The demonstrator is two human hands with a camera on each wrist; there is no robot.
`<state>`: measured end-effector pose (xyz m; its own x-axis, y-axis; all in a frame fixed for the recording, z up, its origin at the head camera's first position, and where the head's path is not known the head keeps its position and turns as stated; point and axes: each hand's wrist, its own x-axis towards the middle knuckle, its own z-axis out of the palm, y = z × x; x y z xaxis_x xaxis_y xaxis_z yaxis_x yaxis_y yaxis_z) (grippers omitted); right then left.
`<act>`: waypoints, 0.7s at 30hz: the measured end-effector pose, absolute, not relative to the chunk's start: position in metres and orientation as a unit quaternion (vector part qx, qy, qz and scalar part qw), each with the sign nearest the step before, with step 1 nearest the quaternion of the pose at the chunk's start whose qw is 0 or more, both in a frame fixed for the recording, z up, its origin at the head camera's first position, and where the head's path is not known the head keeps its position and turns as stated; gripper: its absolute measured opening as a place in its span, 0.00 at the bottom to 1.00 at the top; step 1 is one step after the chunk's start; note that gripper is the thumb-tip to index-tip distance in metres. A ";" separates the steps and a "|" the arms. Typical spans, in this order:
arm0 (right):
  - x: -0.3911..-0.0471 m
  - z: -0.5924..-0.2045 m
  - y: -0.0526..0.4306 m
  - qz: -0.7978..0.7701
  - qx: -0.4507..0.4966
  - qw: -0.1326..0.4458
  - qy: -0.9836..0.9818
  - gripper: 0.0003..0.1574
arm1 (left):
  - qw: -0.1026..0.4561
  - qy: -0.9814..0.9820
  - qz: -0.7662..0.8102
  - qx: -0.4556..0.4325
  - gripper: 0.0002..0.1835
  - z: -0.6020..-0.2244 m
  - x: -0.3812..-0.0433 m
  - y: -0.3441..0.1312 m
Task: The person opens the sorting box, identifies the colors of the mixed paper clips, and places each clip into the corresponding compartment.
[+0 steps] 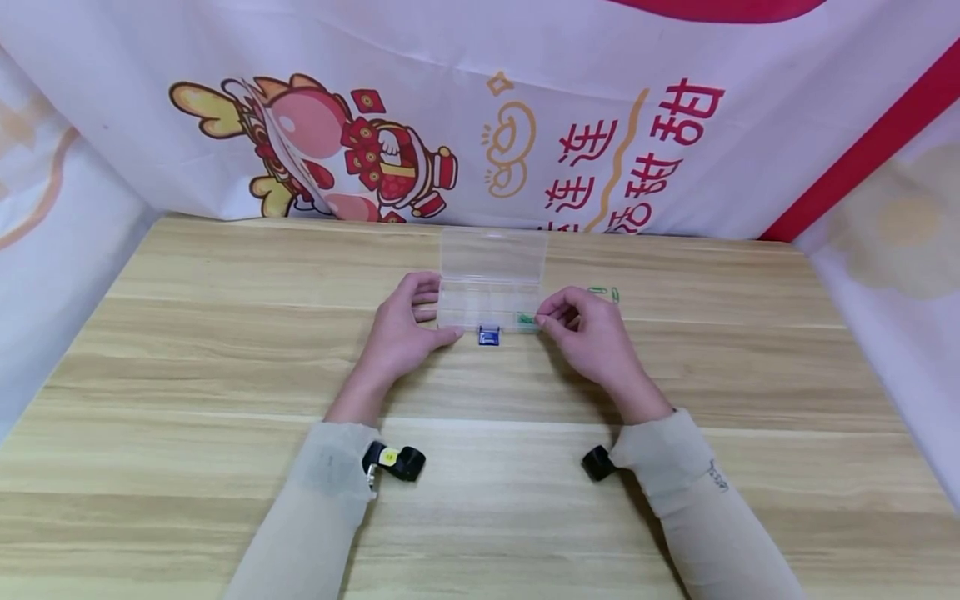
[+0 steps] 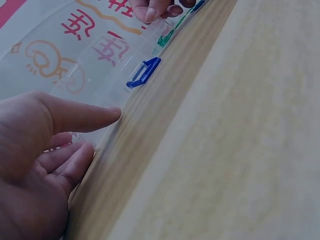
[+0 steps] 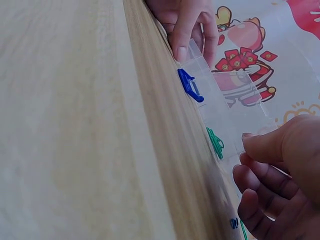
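A clear plastic compartment box lies on the table with its transparent lid raised at the back. My left hand holds the box's left end, thumb at the front edge and fingers along the side. A blue clasp sits at the middle of the front edge. Green paper clips lie in the front right compartment. My right hand is at the box's right front corner, thumb and index fingertip close together. Whether a small thing is between them is hidden.
Two green paper clips lie on the wooden table to the right of the box. A small dark blue thing shows near the right hand's fingers. Behind the table hangs a printed white cloth.
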<state>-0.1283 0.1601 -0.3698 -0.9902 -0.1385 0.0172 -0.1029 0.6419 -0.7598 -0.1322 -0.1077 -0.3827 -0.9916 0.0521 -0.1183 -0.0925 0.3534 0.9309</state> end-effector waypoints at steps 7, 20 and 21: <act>-0.128 -0.370 0.159 -0.413 -0.074 0.025 0.907 0.02 | 0.060 0.823 0.565 -0.012 0.46 -0.382 -0.132 -0.105; -0.128 -0.370 0.159 -0.422 -0.067 0.031 0.904 0.03 | 0.055 0.839 0.541 0.021 0.46 -0.385 -0.132 -0.106; -0.128 -0.370 0.159 -0.422 -0.066 0.031 0.904 0.03 | 0.055 0.840 0.539 0.021 0.46 -0.385 -0.132 -0.107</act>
<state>-0.1279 0.1590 -0.3702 -0.9894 -0.1453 0.0002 -0.0933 0.6346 -0.7672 -0.1321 -0.1065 -0.3853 -0.9932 0.0938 -0.0694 -0.0239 0.4188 0.9078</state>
